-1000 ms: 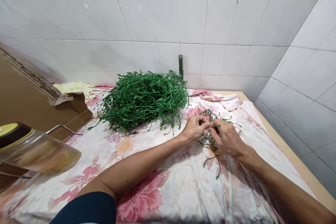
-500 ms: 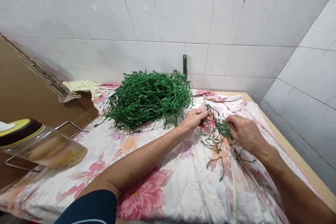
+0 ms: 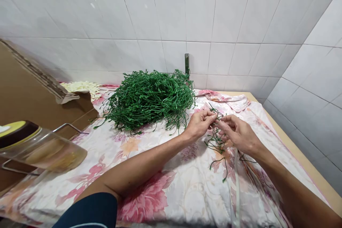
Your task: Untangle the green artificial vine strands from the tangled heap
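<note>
A large heap of thin green stems (image 3: pixel 152 99) with small knobs at their tips lies on a floral cloth (image 3: pixel 197 192). Right of it, my left hand (image 3: pixel 201 124) is closed in a pinch at some green stems. My right hand (image 3: pixel 237 131) meets it, fingertips nearly touching, its fingers pinched too; what they hold is too small to make out. Beneath and between the hands, a small loose cluster of green stems (image 3: pixel 216 142) rests on the cloth, and a single stem (image 3: pixel 224 167) lies just in front of it.
At the left stand a torn cardboard box (image 3: pixel 34 82) and a clear jar (image 3: pixel 58 153) with a yellow and brown lid. Pale pieces (image 3: pixel 82 87) lie behind the box. A dark upright strip (image 3: pixel 187 63) stands against the tiled wall (image 3: pixel 200 14). Wooden table edge (image 3: pixel 291 149) at right.
My right hand has moved left, from the small cluster to my left hand's fingertips. My left hand has stayed nearly in place. The view has shifted slightly.
</note>
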`<state>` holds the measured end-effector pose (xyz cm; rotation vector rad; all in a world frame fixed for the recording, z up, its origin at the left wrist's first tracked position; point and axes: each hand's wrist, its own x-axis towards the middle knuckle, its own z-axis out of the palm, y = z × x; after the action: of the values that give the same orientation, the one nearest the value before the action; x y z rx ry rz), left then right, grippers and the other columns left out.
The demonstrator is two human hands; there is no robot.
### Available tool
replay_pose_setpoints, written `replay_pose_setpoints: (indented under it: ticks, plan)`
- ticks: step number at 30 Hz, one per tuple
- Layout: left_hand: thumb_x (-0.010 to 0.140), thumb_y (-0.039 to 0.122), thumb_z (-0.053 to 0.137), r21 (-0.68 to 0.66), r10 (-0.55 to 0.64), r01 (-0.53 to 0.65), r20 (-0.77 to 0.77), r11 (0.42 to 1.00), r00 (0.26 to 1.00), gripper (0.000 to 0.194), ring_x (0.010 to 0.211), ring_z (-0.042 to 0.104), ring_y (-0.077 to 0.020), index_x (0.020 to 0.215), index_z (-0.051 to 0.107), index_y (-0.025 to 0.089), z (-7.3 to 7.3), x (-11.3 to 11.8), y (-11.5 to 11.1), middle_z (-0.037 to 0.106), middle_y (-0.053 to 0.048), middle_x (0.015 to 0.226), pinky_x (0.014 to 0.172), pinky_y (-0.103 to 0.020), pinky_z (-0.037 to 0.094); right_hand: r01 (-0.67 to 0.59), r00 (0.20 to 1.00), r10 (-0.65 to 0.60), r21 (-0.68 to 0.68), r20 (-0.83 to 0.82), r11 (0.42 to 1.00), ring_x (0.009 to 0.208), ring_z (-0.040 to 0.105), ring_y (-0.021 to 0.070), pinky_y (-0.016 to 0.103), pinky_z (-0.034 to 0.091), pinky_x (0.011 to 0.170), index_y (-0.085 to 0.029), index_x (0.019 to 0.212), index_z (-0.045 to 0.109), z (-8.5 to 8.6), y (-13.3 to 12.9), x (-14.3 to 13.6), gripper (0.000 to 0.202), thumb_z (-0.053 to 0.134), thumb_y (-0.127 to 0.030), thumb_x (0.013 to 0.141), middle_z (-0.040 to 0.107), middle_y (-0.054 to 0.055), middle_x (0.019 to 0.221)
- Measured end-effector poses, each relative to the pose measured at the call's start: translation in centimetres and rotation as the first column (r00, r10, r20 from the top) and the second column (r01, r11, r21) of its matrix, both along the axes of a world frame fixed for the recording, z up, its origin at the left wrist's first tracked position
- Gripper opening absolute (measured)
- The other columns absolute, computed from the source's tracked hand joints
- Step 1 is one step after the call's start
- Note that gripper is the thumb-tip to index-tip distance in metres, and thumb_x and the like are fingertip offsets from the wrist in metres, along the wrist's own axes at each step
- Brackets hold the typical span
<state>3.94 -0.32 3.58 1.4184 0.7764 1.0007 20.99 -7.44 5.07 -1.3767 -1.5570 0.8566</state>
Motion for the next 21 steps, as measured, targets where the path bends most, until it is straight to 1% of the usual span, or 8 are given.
replay_pose_setpoints:
  ticks: [2, 3, 6, 10, 12, 14, 17, 21]
  plan:
    - [0.087, 0.043, 0.07, 0.056, -0.011, 0.012, -0.025, 0.998, 1.0, 0.032, 0.059, 0.059, -0.0082, 0.087, 0.066, 0.011, -0.1, 0.0, -0.3, 0.071, -0.005, 0.078, 0.057, -0.02, 0.047, 0.002, 0.995, -0.008, -0.059, -0.103, 0.998, 0.068, 0.073, 0.0213, 0.03, 0.058, 0.052, -0.018, 0.105, 0.064, -0.4, 0.2, -0.3, 0.035, 0.071, -0.048, 0.087, 0.077, 0.007, 0.085]
    - [0.088, 0.043, 0.069, 0.069, -0.022, 0.024, -0.026, 0.997, 0.999, 0.031, 0.059, 0.059, -0.0084, 0.087, 0.066, 0.011, -0.1, 0.0, -0.4, 0.071, -0.006, 0.079, 0.057, -0.021, 0.047, 0.016, 0.993, -0.021, -0.047, -0.113, 0.999, 0.065, 0.072, 0.0205, 0.029, 0.058, 0.051, -0.018, 0.101, 0.065, -0.5, 0.3, -0.3, 0.032, 0.072, -0.046, 0.086, 0.076, 0.007, 0.081]
    - [0.088, 0.044, 0.068, 0.072, -0.039, 0.042, -0.044, 0.996, 0.998, 0.032, 0.056, 0.06, -0.0101, 0.084, 0.064, 0.013, 0.0, 0.0, -0.5, 0.068, -0.004, 0.072, 0.055, -0.022, 0.048, 0.058, 0.998, -0.056, 0.078, -0.027, 0.995, 0.062, 0.068, 0.0181, 0.029, 0.057, 0.056, -0.018, 0.091, 0.069, -0.5, 0.5, 0.2, 0.023, 0.071, -0.04, 0.085, 0.074, 0.005, 0.074]
    - [0.087, 0.046, 0.067, 0.021, -0.02, 0.022, -0.081, 1.0, 0.996, 0.033, 0.05, 0.057, -0.01, 0.079, 0.058, 0.016, 0.1, 0.1, -0.2, 0.062, 0.0, 0.062, 0.051, -0.022, 0.044, 0.093, 0.99, -0.114, 0.211, 0.088, 0.973, 0.069, 0.068, 0.0177, 0.028, 0.053, 0.062, -0.019, 0.088, 0.073, 0.0, 0.4, 0.8, 0.016, 0.069, -0.035, 0.086, 0.074, 0.004, 0.077]
    - [0.086, 0.046, 0.066, 0.013, 0.003, -0.003, -0.064, 1.0, 0.998, 0.033, 0.047, 0.051, -0.0075, 0.078, 0.054, 0.017, 0.2, 0.1, -0.1, 0.058, 0.003, 0.061, 0.048, -0.021, 0.04, 0.127, 0.981, -0.159, 0.253, 0.112, 0.959, 0.071, 0.068, 0.0173, 0.028, 0.052, 0.065, -0.02, 0.087, 0.074, 0.2, 0.4, 0.9, 0.014, 0.069, -0.032, 0.086, 0.075, 0.003, 0.082]
    - [0.086, 0.046, 0.065, 0.017, 0.019, -0.018, -0.06, 1.0, 0.998, 0.033, 0.046, 0.043, -0.0055, 0.077, 0.052, 0.017, 0.4, 0.1, -0.1, 0.051, 0.006, 0.058, 0.047, -0.02, 0.033, 0.157, 0.975, -0.194, 0.279, 0.111, 0.947, 0.072, 0.068, 0.017, 0.028, 0.052, 0.065, -0.02, 0.088, 0.075, 0.2, 0.4, 1.0, 0.013, 0.068, -0.031, 0.086, 0.075, 0.003, 0.084]
    - [0.084, 0.048, 0.067, -0.017, -0.004, 0.002, -0.08, 1.0, 0.997, 0.035, 0.048, 0.034, -0.0046, 0.077, 0.055, 0.016, 0.8, 0.0, -0.5, 0.043, 0.007, 0.059, 0.048, -0.021, 0.026, 0.18, 0.97, -0.221, 0.31, 0.101, 0.934, 0.068, 0.066, 0.0164, 0.028, 0.052, 0.063, -0.02, 0.089, 0.074, 0.3, 0.4, 1.0, 0.014, 0.067, -0.031, 0.086, 0.075, 0.003, 0.083]
    - [0.076, 0.053, 0.077, -0.126, -0.053, 0.042, -0.079, 0.991, 0.995, 0.042, 0.048, 0.031, -0.0042, 0.081, 0.059, 0.016, 1.4, -0.1, -0.8, 0.041, 0.008, 0.061, 0.048, -0.022, 0.023, 0.186, 0.966, -0.237, 0.357, 0.104, 0.915, 0.066, 0.066, 0.0158, 0.028, 0.053, 0.064, -0.02, 0.088, 0.074, 0.6, 0.2, 0.8, 0.013, 0.066, -0.03, 0.086, 0.075, 0.002, 0.082]
